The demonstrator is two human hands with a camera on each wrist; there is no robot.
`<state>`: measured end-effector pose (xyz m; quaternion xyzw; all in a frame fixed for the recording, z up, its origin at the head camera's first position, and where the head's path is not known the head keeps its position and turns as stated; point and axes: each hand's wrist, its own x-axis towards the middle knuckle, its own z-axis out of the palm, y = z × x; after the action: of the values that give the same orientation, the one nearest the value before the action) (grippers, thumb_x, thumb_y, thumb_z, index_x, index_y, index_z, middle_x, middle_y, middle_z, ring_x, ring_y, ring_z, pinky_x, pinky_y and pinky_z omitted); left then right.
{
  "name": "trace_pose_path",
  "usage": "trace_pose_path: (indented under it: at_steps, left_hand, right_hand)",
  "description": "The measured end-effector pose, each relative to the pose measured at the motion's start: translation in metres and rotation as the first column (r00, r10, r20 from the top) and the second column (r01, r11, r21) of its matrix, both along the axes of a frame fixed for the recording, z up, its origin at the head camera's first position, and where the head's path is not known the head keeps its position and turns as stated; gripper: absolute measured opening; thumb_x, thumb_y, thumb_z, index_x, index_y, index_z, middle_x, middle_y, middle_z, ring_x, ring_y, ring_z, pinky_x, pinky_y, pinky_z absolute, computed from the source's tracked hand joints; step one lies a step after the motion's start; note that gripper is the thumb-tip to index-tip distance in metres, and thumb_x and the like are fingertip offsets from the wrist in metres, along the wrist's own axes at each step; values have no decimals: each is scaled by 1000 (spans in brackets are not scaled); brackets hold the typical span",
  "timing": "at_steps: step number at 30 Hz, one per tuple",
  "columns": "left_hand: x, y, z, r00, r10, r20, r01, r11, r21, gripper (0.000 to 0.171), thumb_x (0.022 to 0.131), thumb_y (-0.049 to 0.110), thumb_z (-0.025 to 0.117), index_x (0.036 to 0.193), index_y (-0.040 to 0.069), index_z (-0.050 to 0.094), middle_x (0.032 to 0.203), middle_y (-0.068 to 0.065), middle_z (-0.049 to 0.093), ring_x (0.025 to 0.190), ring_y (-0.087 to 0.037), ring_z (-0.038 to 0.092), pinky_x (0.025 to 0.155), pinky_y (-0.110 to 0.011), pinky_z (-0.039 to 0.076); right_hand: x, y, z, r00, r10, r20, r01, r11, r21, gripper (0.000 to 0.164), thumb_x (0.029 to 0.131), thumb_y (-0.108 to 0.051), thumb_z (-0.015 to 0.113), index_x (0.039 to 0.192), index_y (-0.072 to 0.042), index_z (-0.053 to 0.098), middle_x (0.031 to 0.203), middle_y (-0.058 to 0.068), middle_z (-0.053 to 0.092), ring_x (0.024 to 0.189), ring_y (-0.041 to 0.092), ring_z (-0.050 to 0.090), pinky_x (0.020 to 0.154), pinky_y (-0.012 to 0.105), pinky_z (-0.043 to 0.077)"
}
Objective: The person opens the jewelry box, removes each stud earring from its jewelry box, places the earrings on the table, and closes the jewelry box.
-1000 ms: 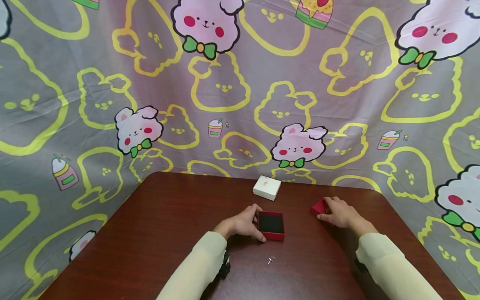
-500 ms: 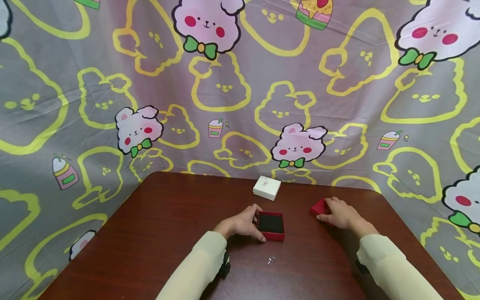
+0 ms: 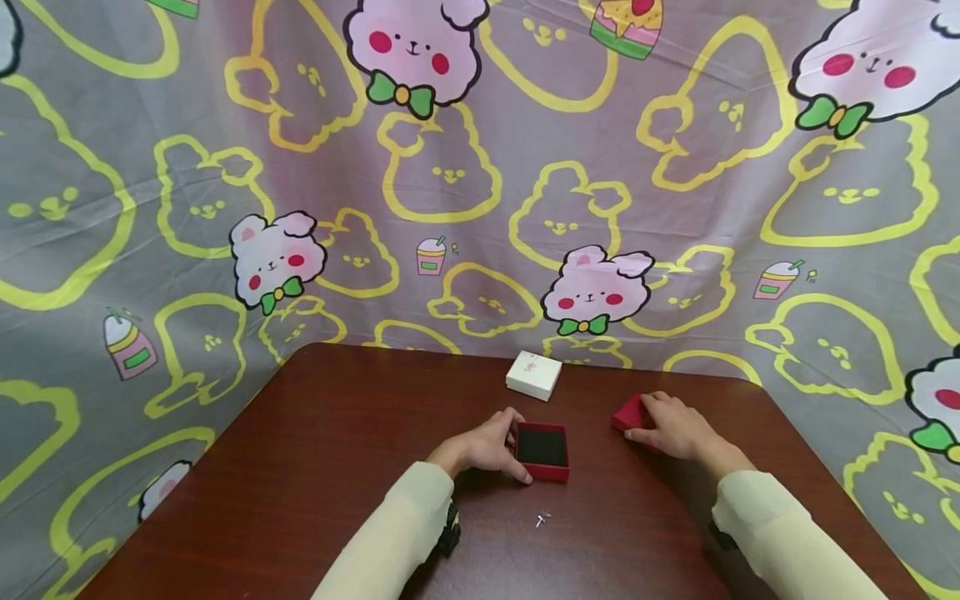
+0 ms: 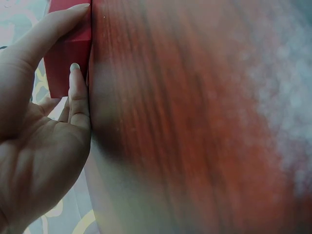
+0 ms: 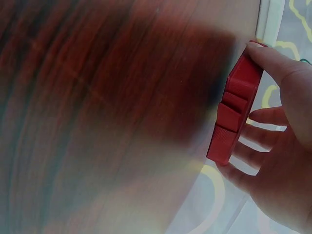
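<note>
My left hand grips the left side of a red gift box, thumb at its near corner and fingers toward the far one. The box sits uncovered on the table, a black foam pad inside it. In the left wrist view the thumb and fingertips press the red box. To the right, my right hand holds a red box lid between thumb and fingers. The right wrist view shows a ribbon bow on this lid. Small silver pieces, perhaps earrings, lie in front of the box.
A white box with a small pink print stands near the back edge of the brown wooden table. Behind it hangs a grey cloth with cartoon rabbits, closing in the back and sides.
My right hand has moved slightly left with the red lid, nearer to the box. The left hand and the box have stayed in place.
</note>
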<state>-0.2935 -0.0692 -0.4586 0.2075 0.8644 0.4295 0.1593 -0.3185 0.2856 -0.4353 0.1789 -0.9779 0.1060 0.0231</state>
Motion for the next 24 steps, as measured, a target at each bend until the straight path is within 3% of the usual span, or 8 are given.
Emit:
trace_pose_path:
  at_steps: [24]
  left_hand:
    - [-1, 0, -1, 1000, -1, 1, 1, 1000, 9, 74, 69, 14, 95, 125, 13, 46, 114, -4, 48, 104, -18, 51, 94, -38, 45]
  right_hand:
    - [7, -19, -1, 999, 46, 10, -46, 999, -3, 82, 85, -49, 79, 143, 2, 52, 136, 27, 54, 114, 41, 54, 93, 65, 46]
